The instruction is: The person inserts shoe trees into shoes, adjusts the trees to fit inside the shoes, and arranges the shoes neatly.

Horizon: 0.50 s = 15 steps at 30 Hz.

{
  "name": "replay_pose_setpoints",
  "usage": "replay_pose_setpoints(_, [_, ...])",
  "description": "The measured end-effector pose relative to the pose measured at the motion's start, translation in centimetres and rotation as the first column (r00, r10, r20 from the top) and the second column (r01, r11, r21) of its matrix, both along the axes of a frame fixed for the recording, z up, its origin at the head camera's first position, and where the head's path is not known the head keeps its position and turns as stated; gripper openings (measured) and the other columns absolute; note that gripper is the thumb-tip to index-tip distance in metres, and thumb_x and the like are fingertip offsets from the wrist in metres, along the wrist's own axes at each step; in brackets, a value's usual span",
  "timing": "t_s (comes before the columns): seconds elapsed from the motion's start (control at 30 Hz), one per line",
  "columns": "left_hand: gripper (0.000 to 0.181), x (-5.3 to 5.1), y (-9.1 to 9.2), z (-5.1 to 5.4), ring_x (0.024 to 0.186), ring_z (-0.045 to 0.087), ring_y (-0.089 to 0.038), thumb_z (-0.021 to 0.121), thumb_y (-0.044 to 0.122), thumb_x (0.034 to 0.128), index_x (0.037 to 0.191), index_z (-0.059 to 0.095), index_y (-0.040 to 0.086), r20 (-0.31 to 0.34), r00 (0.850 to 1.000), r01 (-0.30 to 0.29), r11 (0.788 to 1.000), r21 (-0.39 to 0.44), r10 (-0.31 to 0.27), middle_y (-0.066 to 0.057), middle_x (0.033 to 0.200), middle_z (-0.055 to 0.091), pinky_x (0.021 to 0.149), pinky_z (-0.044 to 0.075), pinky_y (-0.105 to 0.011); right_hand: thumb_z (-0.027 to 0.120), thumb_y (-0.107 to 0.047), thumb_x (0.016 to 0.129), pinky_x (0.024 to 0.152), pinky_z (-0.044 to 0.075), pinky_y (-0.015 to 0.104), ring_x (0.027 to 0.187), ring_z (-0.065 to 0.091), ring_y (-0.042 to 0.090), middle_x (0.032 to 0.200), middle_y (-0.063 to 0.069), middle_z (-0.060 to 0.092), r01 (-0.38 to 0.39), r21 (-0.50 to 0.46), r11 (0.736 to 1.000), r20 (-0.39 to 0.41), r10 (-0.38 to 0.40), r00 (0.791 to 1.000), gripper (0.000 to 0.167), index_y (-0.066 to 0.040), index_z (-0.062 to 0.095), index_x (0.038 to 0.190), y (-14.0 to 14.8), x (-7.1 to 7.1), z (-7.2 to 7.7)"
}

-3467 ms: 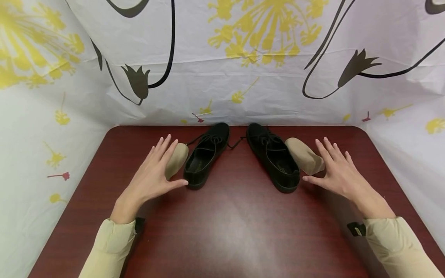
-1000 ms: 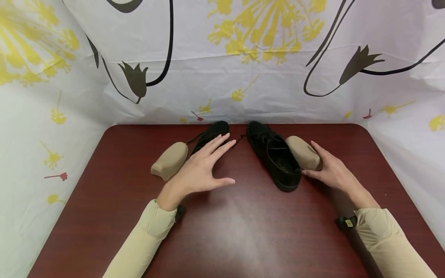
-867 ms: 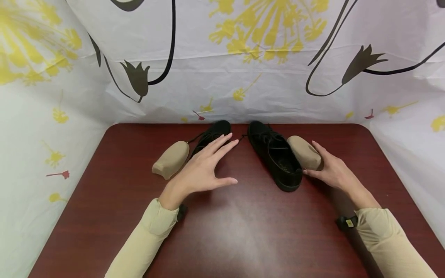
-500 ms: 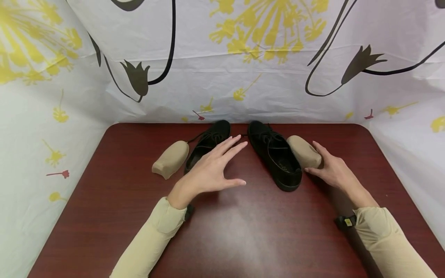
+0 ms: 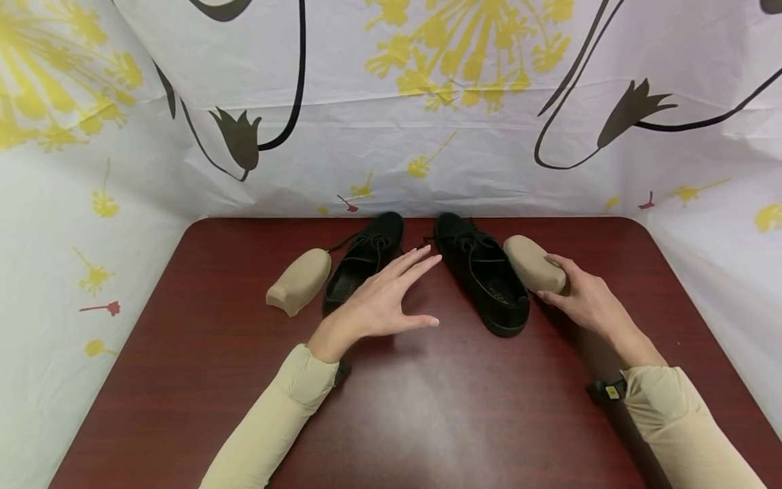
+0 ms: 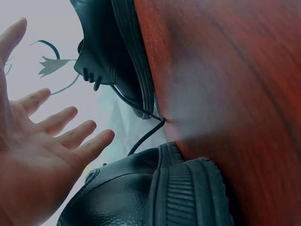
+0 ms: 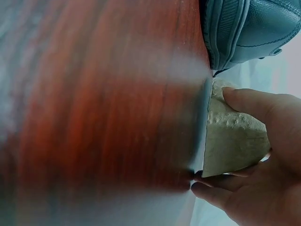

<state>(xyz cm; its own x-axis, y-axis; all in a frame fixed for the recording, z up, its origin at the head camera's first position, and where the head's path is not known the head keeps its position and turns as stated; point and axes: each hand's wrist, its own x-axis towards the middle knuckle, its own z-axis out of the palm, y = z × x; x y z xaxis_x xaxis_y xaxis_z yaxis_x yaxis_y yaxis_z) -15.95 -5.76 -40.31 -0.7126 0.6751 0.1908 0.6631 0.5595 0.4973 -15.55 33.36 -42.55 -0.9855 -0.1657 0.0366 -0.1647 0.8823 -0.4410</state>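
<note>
My right hand [image 5: 586, 293] grips the rear end of a beige, toe-shaped shoe insert [image 5: 530, 259] lying against the outer side of the right black lace-up shoe [image 5: 485, 288]. In the right wrist view, the thumb presses one side of the insert [image 7: 235, 136] while the fingers curl round the other. My left hand [image 5: 381, 299] hovers with fingers spread over the inner heel side of the left black shoe [image 5: 360, 261], holding nothing. It hides part of that heel. Left of this shoe lies a second beige insert [image 5: 301, 280].
Both shoes stand at the back of a dark red wooden table [image 5: 440, 407], toes near a white patterned cloth [image 5: 342, 163]. A black lace [image 6: 148, 134] trails between them. Black wrist devices sit under both sleeves.
From the left insert, my left hand has moved right, past the left shoe's heel. My right hand's thumb and fingers have closed onto the right insert. The shoes stay put.
</note>
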Motion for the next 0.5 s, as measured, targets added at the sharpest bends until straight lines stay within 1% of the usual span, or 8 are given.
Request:
replay_pose_setpoints(0.1, [0.095, -0.1, 0.2, -0.1, 0.150, 0.017, -0.018, 0.069, 0.062, 0.0845, 0.159, 0.018, 0.034, -0.004, 1.000, 0.001, 1.000, -0.007, -0.001, 0.009, 0.166, 0.009, 0.112, 0.034, -0.049, 0.072, -0.030, 0.092, 0.083, 0.044, 0.063, 0.109, 0.056, 0.054, 0.133, 0.035, 0.051, -0.004, -0.003, 1.000, -0.009, 0.004, 1.000, 0.070, -0.007, 0.038, 0.149, 0.0, 0.1, 0.3])
replay_pose_setpoints(0.23, [0.095, -0.4, 0.6, -0.2, 0.150, 0.017, -0.017, 0.068, 0.063, 0.0842, 0.159, 0.017, 0.034, -0.004, 1.000, 0.007, 1.000, -0.004, -0.007, 0.010, 0.166, 0.008, 0.112, 0.035, -0.048, 0.072, -0.030, 0.092, 0.083, 0.044, 0.063, 0.109, 0.055, 0.053, 0.133, 0.035, 0.052, -0.007, -0.014, 1.000, -0.013, 0.007, 1.000, 0.069, -0.009, 0.039, 0.149, 0.1, 0.4, 0.9])
replay_pose_setpoints(0.33, [0.094, -0.7, 1.0, -0.4, 0.150, 0.018, -0.019, 0.068, 0.063, 0.0843, 0.159, 0.019, 0.033, -0.008, 1.000, 0.011, 1.000, 0.003, -0.011, 0.010, 0.165, 0.009, 0.112, 0.035, -0.048, 0.072, -0.034, 0.092, 0.082, 0.044, 0.063, 0.109, 0.056, 0.053, 0.132, 0.035, 0.052, -0.004, -0.018, 1.000, -0.007, 0.004, 1.000, 0.070, -0.011, 0.040, 0.149, 0.1, 0.6, 1.2])
replay_pose_setpoints(0.4, [0.093, -1.0, 1.3, -0.6, 0.150, 0.019, -0.021, 0.069, 0.061, 0.0850, 0.159, 0.021, 0.031, -0.020, 1.000, 0.017, 1.000, 0.010, -0.017, 0.007, 0.166, 0.012, 0.112, 0.035, -0.048, 0.074, -0.037, 0.091, 0.081, 0.044, 0.062, 0.108, 0.056, 0.053, 0.133, 0.035, 0.052, 0.002, -0.022, 1.000, -0.005, -0.002, 1.000, 0.072, -0.013, 0.041, 0.150, 0.2, 0.7, 1.3])
replay_pose_setpoints(0.5, [0.091, -1.4, 1.5, -0.8, 0.151, 0.017, -0.020, 0.069, 0.060, 0.0860, 0.159, 0.024, 0.030, -0.037, 0.999, 0.018, 1.000, 0.012, -0.017, 0.003, 0.165, 0.015, 0.113, 0.034, -0.047, 0.077, -0.040, 0.087, 0.081, 0.043, 0.061, 0.106, 0.056, 0.052, 0.133, 0.035, 0.052, 0.016, -0.037, 0.999, -0.020, -0.017, 1.000, 0.075, -0.017, 0.044, 0.150, 0.2, 0.8, 1.5])
